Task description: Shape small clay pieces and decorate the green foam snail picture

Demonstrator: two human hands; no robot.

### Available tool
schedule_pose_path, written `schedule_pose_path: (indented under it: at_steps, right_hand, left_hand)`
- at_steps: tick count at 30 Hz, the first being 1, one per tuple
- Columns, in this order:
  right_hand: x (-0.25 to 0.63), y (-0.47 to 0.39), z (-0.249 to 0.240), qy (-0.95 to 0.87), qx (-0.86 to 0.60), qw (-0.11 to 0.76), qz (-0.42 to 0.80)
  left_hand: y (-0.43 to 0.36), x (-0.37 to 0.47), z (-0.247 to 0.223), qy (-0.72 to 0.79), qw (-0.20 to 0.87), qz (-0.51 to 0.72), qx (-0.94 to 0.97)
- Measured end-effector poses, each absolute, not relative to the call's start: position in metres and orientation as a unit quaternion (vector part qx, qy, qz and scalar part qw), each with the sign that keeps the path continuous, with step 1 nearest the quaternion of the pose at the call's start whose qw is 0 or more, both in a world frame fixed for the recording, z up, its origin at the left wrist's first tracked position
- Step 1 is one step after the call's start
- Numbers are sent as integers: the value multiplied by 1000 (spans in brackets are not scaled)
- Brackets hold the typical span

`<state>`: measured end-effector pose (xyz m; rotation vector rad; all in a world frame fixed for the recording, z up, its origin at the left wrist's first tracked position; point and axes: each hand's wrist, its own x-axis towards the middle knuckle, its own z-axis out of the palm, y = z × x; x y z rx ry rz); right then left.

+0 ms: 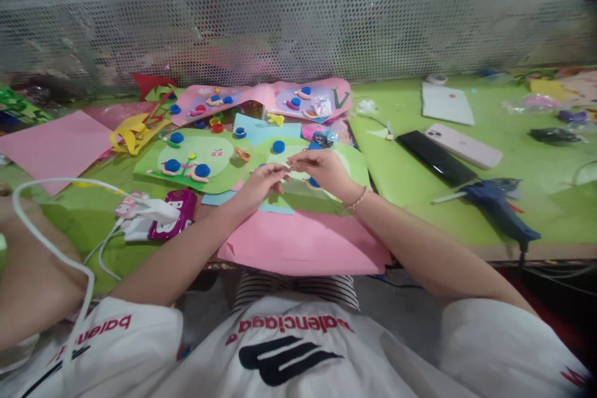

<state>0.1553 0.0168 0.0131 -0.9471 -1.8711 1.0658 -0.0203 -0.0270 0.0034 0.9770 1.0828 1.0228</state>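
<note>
My left hand (262, 183) and my right hand (323, 171) meet fingertip to fingertip above a green paper sheet (347, 165) with a pale oval and blue clay balls (278, 147). Both pinch something very small between them; I cannot make out what it is. A pink paper sheet (305, 242) lies under my wrists at the table's near edge. A second green sheet (196, 158) with blue clay figures lies to the left.
A blue glue gun (497, 205) lies at right, near a pink phone (464, 146) and a black slab (431, 155). A white charger with cable (149, 211) and a magenta device (180, 211) sit at left. Pink craft sheets (265, 99) lie farther back, before a perforated metal screen (298, 12).
</note>
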Motion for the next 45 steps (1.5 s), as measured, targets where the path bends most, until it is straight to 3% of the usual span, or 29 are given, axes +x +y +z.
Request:
schedule_pose_path:
  at_steps: [8, 16, 36, 45]
  right_hand:
    - [155, 18, 14, -777, -348, 381, 361]
    - [153, 14, 18, -757, -344, 346, 435]
    - [154, 16, 15, -761, -332, 339, 443]
    - [153, 10, 16, -821, -300, 353, 334]
  left_hand:
    - [-28, -21, 6, 469, 636, 427, 438]
    - [-30, -19, 11, 469, 649, 421, 427]
    - [-31, -18, 12, 476, 642, 423, 426]
    - [-29, -18, 10, 478, 642, 431, 416]
